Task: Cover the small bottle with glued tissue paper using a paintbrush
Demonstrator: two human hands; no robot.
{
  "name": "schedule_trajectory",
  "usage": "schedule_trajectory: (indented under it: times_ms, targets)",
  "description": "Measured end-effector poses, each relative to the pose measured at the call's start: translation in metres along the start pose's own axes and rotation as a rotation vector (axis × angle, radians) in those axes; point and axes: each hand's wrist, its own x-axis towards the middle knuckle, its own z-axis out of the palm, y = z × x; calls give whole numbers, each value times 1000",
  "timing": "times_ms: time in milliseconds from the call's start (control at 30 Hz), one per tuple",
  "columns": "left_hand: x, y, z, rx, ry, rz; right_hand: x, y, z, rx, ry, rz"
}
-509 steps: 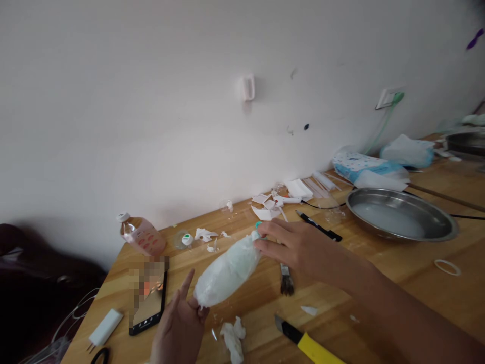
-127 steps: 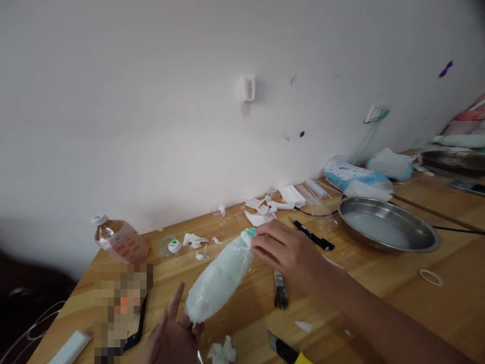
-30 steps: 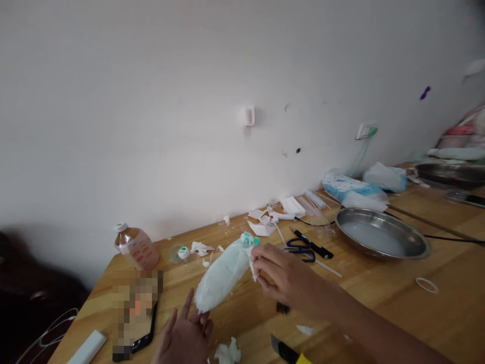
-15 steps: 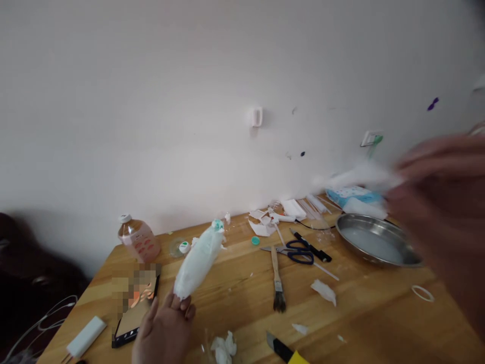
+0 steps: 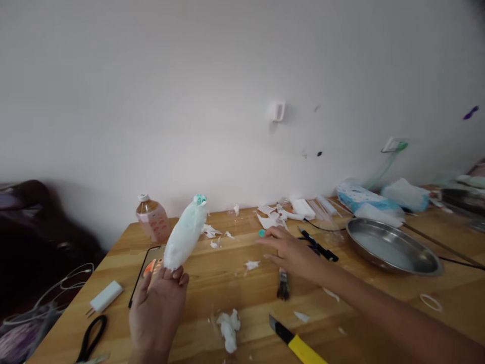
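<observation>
My left hand (image 5: 161, 301), palm up, holds the lower end of a white, paper-wrapped bottle shape (image 5: 185, 235) between its fingertips. The shape leans to the right, with a green top. My right hand (image 5: 290, 253) reaches in over the table with fingers spread and nothing in them. Its fingertips are near a small green cap (image 5: 261, 233). Beneath that hand lies a brush (image 5: 283, 288), its handle mostly hidden. Scissors and a black pen (image 5: 318, 246) lie just beyond the hand, the scissors largely covered. A small white scrap (image 5: 252, 265) rests between my hands.
A pink bottle (image 5: 152, 220) and a phone (image 5: 146, 265) are at the left, with a white charger (image 5: 107, 296). A metal dish (image 5: 394, 245) stands right. A yellow utility knife (image 5: 297, 344) and crumpled tissue (image 5: 229, 328) lie in front; a blue tissue pack (image 5: 367, 199) is behind.
My right hand has come down from the upper right to over the table's middle, and the white piece it held is gone from it. The view has shifted left; my left hand still holds the wrapped shape.
</observation>
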Motion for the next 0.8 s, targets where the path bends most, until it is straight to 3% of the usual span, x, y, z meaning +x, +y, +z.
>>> schedule_trajectory:
  times_ms: [100,233,367,600,800]
  targets:
    - [2,-1,-5,-5,-65,14,6,10,-13,-6,-72,8]
    - [2,-3,-7,5,-50,3,31,9,-33,-26,-55,41]
    - [3,1,-4,-1,-23,4,51,9,-33,-42,-71,42]
    - [6,21,-10,-121,-76,82,92,14,32,-45,-96,53]
    - [4,15,-11,-105,-80,80,154,-2,83,-16,-204,119]
